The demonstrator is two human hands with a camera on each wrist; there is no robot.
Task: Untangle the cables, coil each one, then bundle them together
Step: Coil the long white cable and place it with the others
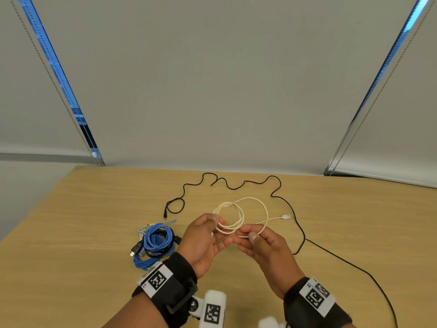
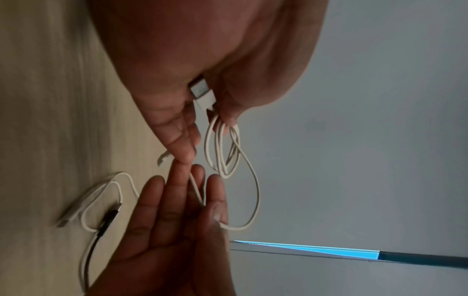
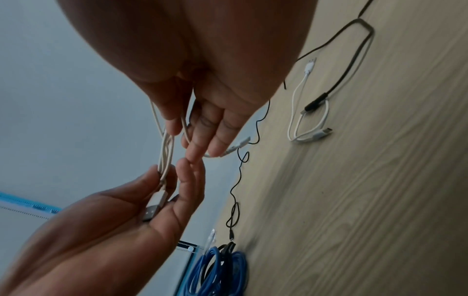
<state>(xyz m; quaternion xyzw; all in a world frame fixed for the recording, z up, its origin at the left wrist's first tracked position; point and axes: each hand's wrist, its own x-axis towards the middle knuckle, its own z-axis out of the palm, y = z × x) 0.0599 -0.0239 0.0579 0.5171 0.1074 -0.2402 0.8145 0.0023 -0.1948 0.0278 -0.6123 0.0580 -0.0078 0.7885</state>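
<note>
A cream-white cable [image 1: 238, 210] hangs in several loops between my two hands above the wooden table [image 1: 343, 223]. My left hand [image 1: 216, 226] pinches the gathered loops [image 2: 225, 148], with one USB plug [image 2: 202, 94] tucked against its palm. My right hand [image 1: 248, 234] pinches a single strand of the same cable [image 3: 186, 130] between thumb and fingers. The cable's free end with its plug [image 1: 286, 217] trails to the right. A long black cable [image 1: 236, 185] lies uncoiled across the far side and down the right. A coiled blue cable [image 1: 156, 240] lies left of my left hand, with a black coil [image 1: 163, 250] in it.
A short white cable [image 3: 309, 120] lies looped on the table with a black plug [image 3: 316, 102] across it, also in the left wrist view as the short white cable [image 2: 101, 200]. Grey window blinds [image 1: 212, 79] stand behind the table's far edge.
</note>
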